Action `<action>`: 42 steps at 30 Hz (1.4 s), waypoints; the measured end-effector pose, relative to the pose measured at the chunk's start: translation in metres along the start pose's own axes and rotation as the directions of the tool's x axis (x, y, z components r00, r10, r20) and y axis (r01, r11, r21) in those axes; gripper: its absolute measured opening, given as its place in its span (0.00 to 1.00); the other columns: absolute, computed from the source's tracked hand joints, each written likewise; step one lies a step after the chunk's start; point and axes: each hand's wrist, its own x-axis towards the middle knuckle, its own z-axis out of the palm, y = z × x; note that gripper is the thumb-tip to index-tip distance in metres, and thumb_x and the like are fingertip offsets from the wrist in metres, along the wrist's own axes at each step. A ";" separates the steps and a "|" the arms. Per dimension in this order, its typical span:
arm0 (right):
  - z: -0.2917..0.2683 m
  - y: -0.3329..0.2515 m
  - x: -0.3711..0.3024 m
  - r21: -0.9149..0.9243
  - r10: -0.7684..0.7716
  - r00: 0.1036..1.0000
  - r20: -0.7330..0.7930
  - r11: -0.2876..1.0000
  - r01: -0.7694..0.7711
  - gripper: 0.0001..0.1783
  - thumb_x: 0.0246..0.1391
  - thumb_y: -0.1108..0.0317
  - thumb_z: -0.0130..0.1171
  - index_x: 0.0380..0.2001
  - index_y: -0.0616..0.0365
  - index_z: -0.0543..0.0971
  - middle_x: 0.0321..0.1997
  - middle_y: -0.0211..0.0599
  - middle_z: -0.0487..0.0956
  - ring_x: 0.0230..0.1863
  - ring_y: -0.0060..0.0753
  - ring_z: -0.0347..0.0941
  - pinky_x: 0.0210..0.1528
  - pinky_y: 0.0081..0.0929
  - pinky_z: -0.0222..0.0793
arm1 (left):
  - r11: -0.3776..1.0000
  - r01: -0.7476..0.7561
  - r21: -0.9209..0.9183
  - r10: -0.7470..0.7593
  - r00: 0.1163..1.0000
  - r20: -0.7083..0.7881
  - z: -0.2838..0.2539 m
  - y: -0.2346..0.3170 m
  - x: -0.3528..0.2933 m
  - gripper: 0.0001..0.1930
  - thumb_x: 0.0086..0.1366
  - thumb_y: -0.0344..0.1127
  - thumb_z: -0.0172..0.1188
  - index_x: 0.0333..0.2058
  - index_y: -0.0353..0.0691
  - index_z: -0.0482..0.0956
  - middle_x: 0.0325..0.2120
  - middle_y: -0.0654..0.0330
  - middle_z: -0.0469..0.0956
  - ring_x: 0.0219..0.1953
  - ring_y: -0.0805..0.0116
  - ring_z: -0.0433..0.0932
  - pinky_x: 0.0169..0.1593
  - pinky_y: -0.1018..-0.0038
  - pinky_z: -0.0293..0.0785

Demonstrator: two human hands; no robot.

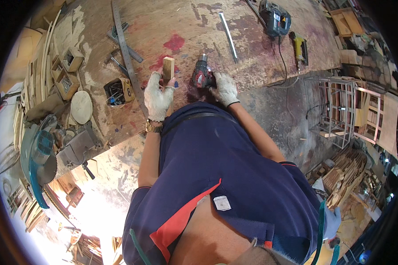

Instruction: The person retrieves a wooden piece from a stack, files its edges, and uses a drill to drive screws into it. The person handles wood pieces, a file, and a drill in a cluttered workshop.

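Note:
White knit gloves with bare fingertips cover both hands. My left hand (pixel 158 96), with a gold watch (pixel 154 127) at the wrist, is closed around a short wooden block (pixel 168 67), which it holds upright near the bench's front edge. To its right is a red and black cordless drill (pixel 200 76), its chuck pointing to the far side. My right hand (pixel 226 90) is closed at the drill's handle end; the fingers are partly hidden behind the tool.
On the stained wooden workbench (pixel 188 26) lie a long metal ruler (pixel 123 42), a metal strip (pixel 228 37), a jigsaw (pixel 275 18) with a cord and a yellow nail gun (pixel 299 47). At left are an open box of fasteners (pixel 118 92) and a teal circular saw (pixel 42 150).

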 end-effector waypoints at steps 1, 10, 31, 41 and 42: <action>0.000 0.001 0.000 0.001 -0.008 1.000 -0.009 1.000 0.008 0.33 0.44 0.58 0.72 0.54 0.52 0.73 0.51 0.46 0.78 0.55 0.52 0.74 0.56 0.48 0.69 | 1.000 -0.020 -0.007 0.020 1.000 0.007 0.001 0.000 0.001 0.28 0.62 0.38 0.72 0.59 0.35 0.76 0.38 0.59 0.82 0.32 0.74 0.76 0.37 0.75 0.74; 0.007 0.007 -0.001 0.032 -0.042 0.998 -0.049 0.999 0.043 0.32 0.44 0.57 0.71 0.53 0.53 0.74 0.48 0.48 0.78 0.53 0.53 0.74 0.54 0.49 0.69 | 0.995 -0.039 -0.091 0.039 0.999 0.001 0.010 -0.008 0.001 0.21 0.64 0.37 0.67 0.54 0.39 0.76 0.37 0.52 0.79 0.37 0.56 0.80 0.41 0.65 0.76; -0.046 -0.118 0.034 0.451 -0.412 0.808 0.421 0.868 0.208 0.26 0.51 0.60 0.66 0.51 0.62 0.75 0.43 0.54 0.81 0.46 0.59 0.79 0.47 0.46 0.74 | 0.835 0.108 -0.540 -0.231 0.959 -0.166 -0.006 -0.018 0.008 0.21 0.65 0.41 0.69 0.50 0.36 0.74 0.32 0.57 0.80 0.32 0.72 0.80 0.37 0.74 0.77; -0.021 -0.127 0.052 0.166 -0.146 0.901 0.409 0.983 0.084 0.26 0.52 0.56 0.65 0.47 0.65 0.75 0.39 0.60 0.82 0.45 0.64 0.79 0.46 0.49 0.74 | 0.862 0.383 0.331 -0.264 0.898 -0.352 -0.099 -0.136 -0.004 0.07 0.62 0.36 0.62 0.38 0.44 0.82 0.35 0.56 0.81 0.42 0.54 0.80 0.48 0.59 0.75; -0.019 -0.128 0.056 0.135 -0.127 0.907 0.402 0.988 0.079 0.27 0.51 0.56 0.66 0.48 0.65 0.74 0.39 0.61 0.82 0.45 0.65 0.79 0.46 0.49 0.74 | 0.857 0.316 0.407 -0.184 0.925 -0.332 -0.107 -0.145 -0.003 0.09 0.61 0.36 0.63 0.39 0.44 0.82 0.36 0.57 0.81 0.44 0.55 0.79 0.49 0.60 0.74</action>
